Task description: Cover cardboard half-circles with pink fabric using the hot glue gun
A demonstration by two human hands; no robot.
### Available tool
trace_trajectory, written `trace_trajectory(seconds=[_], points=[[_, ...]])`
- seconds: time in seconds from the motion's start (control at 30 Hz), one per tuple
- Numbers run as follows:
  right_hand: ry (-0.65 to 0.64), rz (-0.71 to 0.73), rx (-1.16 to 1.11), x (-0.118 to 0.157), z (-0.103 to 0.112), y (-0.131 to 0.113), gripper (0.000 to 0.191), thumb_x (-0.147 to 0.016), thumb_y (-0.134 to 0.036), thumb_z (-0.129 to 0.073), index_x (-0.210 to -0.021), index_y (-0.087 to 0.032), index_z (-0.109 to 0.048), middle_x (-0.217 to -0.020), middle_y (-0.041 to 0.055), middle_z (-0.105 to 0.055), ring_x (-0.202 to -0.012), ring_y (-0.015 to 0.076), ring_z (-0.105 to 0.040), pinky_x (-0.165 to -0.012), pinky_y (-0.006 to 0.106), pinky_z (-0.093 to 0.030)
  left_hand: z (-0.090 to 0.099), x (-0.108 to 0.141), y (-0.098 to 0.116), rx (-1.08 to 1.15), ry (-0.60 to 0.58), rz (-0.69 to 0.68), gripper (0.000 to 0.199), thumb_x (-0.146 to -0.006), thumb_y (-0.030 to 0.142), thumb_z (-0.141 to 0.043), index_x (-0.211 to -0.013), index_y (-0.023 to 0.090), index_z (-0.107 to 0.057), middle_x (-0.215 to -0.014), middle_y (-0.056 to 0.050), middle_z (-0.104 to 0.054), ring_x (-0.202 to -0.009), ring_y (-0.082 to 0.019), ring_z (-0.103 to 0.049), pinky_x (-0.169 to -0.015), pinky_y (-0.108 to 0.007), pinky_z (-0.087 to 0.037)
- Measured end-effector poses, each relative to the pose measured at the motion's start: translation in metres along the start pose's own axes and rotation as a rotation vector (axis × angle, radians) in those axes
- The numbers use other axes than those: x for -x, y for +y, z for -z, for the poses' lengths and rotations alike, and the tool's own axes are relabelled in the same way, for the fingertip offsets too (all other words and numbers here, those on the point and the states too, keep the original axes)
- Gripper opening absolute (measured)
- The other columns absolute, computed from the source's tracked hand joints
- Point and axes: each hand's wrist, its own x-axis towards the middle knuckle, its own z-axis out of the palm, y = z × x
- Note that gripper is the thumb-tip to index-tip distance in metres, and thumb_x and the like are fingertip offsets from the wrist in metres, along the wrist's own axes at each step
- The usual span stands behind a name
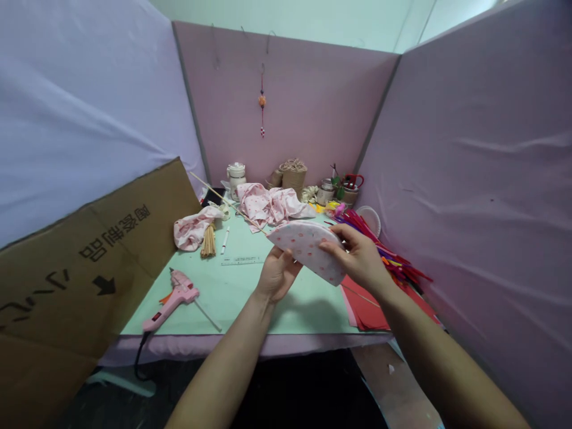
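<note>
A folded fan-shaped piece of white fabric with small pinkish prints is held above the table between both hands. My left hand pinches its lower left edge, thumb on the front. Gripping the upper right part is my right hand, with its thumb on the face and fingers behind. A long thin wooden stick slants down to the fabric's left tip, and a thin length continues past its lower right corner. I cannot tell whether the stick passes inside the fold or behind it.
A pink hot glue gun lies front left beside a cardboard sheet. Behind are a ruler, a marker, a stick bundle and crumpled printed fabric. Red sheets and coloured pipe cleaners lie right.
</note>
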Motion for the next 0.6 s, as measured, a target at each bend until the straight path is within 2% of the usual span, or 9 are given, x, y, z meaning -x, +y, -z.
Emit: trace_trajectory(seconds=[0.17, 0.27, 0.33, 0.37, 0.5, 0.6], points=[[-0.065, -0.056, -0.086, 0.001, 0.003, 0.006, 0.032, -0.076, -0.052, -0.070, -0.090, -0.023, -0.064, -0.082, 0.0032, -0.066, -0.076, 0.0199, -0.058, -0.065, 0.028, -0.047, -0.004, 0.008, 0.003, -0.042, 0.062, -0.077, 0.034, -0.063, 0.020, -0.088, -0.092, 0.017, -0.071, -0.095, -0.006, -0.076, -0.103, -0.024, -0.069, -0.097, -0.038, -0.052], [-0.090, -0.089, -0.168, 0.005, -0.004, 0.014, 0.048, -0.065, -0.044, -0.081, -0.104, -0.023, -0.061, -0.097, 0.0039, -0.067, -0.087, 0.0218, -0.061, -0.073, 0.030, -0.050, -0.005, 0.009, 0.001, -0.038, 0.102, -0.137, 0.033, -0.062, 0.021, -0.088, -0.089, 0.018, -0.071, -0.092, -0.004, -0.077, -0.095, -0.021, -0.070, -0.094, -0.035, -0.053], [-0.135, -0.156, -0.254, 0.009, -0.007, 0.020, 0.057, -0.060, -0.039, -0.084, -0.108, -0.023, -0.059, -0.098, 0.0038, -0.067, -0.088, 0.0223, -0.063, -0.074, 0.031, -0.052, -0.005, 0.009, 0.001, -0.038, 0.131, -0.160, 0.033, -0.060, 0.022, -0.089, -0.086, 0.018, -0.070, -0.088, -0.003, -0.076, -0.088, -0.018, -0.071, -0.091, -0.033, -0.053], [-0.163, -0.199, -0.290, 0.011, -0.008, 0.022, 0.055, -0.061, -0.039, -0.084, -0.107, -0.022, -0.059, -0.095, 0.0035, -0.067, -0.086, 0.0221, -0.063, -0.073, 0.031, -0.052, -0.004, 0.008, 0.001, -0.041, 0.146, -0.164, 0.032, -0.060, 0.023, -0.089, -0.086, 0.018, -0.070, -0.087, -0.002, -0.076, -0.086, -0.018, -0.071, -0.091, -0.033, -0.053], [-0.190, -0.296, -0.303, 0.012, -0.008, 0.026, 0.041, -0.063, -0.043, -0.080, -0.094, -0.020, -0.064, -0.089, 0.0035, -0.068, -0.082, 0.0216, -0.064, -0.070, 0.030, -0.052, -0.001, 0.004, 0.002, -0.034, 0.206, -0.117, 0.030, -0.066, 0.023, -0.086, -0.089, 0.018, -0.068, -0.086, -0.002, -0.075, -0.088, -0.018, -0.071, -0.093, -0.033, -0.052], [-0.180, -0.323, -0.315, 0.006, -0.010, 0.030, 0.042, -0.061, -0.042, -0.081, -0.092, -0.018, -0.066, -0.092, 0.0047, -0.070, -0.084, 0.0215, -0.064, -0.069, 0.029, -0.051, 0.001, 0.004, -0.001, -0.046, 0.221, -0.002, 0.026, -0.071, 0.023, -0.082, -0.092, 0.018, -0.067, -0.089, -0.003, -0.075, -0.085, -0.017, -0.071, -0.093, -0.034, -0.053]])
